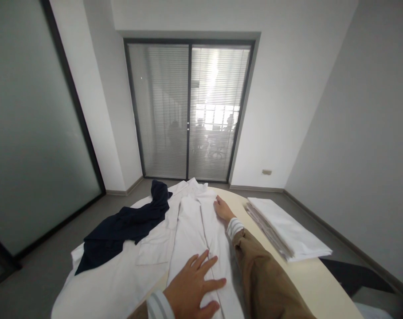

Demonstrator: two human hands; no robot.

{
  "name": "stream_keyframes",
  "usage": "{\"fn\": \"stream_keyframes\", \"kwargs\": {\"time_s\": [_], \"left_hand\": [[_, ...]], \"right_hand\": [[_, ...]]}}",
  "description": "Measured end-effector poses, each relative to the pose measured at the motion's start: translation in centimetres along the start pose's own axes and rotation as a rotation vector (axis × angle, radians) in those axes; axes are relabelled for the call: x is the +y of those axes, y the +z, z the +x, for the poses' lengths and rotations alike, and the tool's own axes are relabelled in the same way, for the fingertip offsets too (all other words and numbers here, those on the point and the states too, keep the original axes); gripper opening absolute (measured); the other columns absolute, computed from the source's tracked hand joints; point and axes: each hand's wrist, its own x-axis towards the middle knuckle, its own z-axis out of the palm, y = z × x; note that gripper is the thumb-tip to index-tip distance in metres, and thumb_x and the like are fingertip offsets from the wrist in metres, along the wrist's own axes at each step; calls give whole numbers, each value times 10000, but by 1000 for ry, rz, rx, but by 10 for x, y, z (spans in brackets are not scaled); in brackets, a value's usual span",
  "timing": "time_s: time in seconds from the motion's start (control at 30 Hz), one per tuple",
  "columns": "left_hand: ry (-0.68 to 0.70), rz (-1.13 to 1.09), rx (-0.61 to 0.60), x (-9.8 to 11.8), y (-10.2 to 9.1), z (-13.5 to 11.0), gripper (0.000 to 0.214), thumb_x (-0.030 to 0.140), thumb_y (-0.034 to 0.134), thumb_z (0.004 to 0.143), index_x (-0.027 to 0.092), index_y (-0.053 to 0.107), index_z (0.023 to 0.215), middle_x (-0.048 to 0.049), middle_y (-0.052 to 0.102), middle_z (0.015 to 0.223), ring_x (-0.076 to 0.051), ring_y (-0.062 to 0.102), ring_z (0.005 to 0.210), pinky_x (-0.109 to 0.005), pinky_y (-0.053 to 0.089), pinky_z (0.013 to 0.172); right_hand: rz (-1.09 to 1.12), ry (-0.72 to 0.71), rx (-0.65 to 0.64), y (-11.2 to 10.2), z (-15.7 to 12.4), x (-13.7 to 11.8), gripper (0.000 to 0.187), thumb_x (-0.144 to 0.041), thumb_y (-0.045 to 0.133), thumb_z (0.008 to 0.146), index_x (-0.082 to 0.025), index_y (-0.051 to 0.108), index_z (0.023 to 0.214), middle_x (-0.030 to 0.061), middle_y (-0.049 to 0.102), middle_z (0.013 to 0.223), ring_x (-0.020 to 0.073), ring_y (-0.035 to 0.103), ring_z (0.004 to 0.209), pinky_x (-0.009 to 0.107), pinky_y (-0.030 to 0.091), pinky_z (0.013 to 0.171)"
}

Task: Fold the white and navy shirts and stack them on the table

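Observation:
A long white coat [188,221] lies spread over the table, its collar end at the far edge and a patch pocket on its left part. My left hand [194,283] rests on the near part of the coat, palm down, with its fingers spread. Farther off, my right hand [224,209] is at the coat's right edge near the far end. Its fingers are curled in against the cloth and partly hidden. A dark navy garment [128,226] lies crumpled on the coat's left part.
A stack of folded white cloth [287,230] sits on the right side of the pale table [307,283]. Beyond the table is a glass double door [188,110] with blinds. A frosted glass panel [38,133] stands at the left. Blurred shapes show through the blinds.

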Motion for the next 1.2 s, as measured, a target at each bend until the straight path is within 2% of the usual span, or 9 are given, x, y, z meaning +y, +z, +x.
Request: {"fn": "stream_keyframes", "kwargs": {"time_s": [0.1, 0.23, 0.37, 0.5, 0.73, 0.83, 0.93, 1.07, 1.2], "left_hand": [[-24, 13, -37, 6, -5, 1, 596, 426, 624, 864, 416, 428, 1427, -63, 240, 1607, -391, 173, 1465, -641, 244, 1126], [-42, 13, -71, 15, -13, 0, 601, 353, 641, 852, 403, 446, 1419, -59, 241, 1607, -389, 164, 1466, -644, 241, 1128], [-64, -4, -63, 20, -13, -2, 594, 365, 622, 865, 393, 434, 1428, -52, 242, 1607, -360, 166, 1472, -628, 220, 1146], [-37, -14, -23, 21, -9, -3, 585, 376, 574, 899, 362, 396, 1457, -47, 282, 1594, -315, 200, 1474, -585, 227, 1167], [-28, 42, 18, 19, -1, -6, 505, 378, 499, 951, 347, 418, 1448, -51, 282, 1593, -304, 242, 1463, -568, 274, 1157], [-27, 53, 16, 18, 3, -7, 509, 363, 495, 954, 338, 410, 1456, -57, 264, 1599, -301, 235, 1466, -563, 267, 1161], [-18, 58, 34, 18, 4, -9, 508, 356, 497, 954, 341, 412, 1454, -53, 279, 1594, -296, 248, 1462, -556, 276, 1161], [-48, 76, 87, 15, 4, -12, 505, 387, 502, 950, 345, 423, 1448, -49, 304, 1585, -306, 279, 1450, -564, 296, 1151], [-120, 107, 132, 7, 4, -16, 464, 450, 452, 971, 328, 479, 1418, -63, 380, 1547, -318, 337, 1423, -571, 313, 1140]], "right_hand": [[-2, 53, -7, -3, -9, 2, 597, -317, 386, 930, -125, 329, 1492, 155, 435, 1495, 209, 421, 1377, 368, 334, 1133], [-29, 134, -32, -17, -26, 7, 603, -277, 516, 863, -100, 410, 1430, 205, 616, 1286, 264, 602, 1181, 414, 440, 1027], [-51, 95, -81, -36, -50, 12, 549, -189, 627, 771, -211, 557, 1314, 86, 699, 1167, 219, 660, 1060, 358, 473, 979], [-106, 54, -49, -57, -76, 15, 397, -112, 552, 793, -181, 677, 1163, 93, 672, 1233, 220, 608, 1168, 345, 410, 1064], [-217, -29, -28, -88, -116, 1, 428, -148, 529, 862, -90, 610, 1279, 211, 506, 1412, 282, 502, 1291, 397, 340, 1117], [-215, -150, -122, -93, -140, -13, 453, -314, 541, 912, -195, 569, 1348, 123, 522, 1427, 245, 488, 1302, 373, 337, 1118], [-231, -254, -327, -91, -167, -22, 579, -535, 491, 924, -267, 470, 1437, 90, 432, 1513, 263, 393, 1387, 436, 273, 1154], [-321, -194, -455, -88, -185, -24, 706, -664, 377, 921, -291, 316, 1517, 77, 224, 1606, 306, 159, 1487, 597, 57, 1170], [-385, -103, -455, -90, -173, -20, 733, -657, 374, 921, -275, 263, 1536, 79, 174, 1614, 312, 122, 1493, 637, -8, 1149]]}}
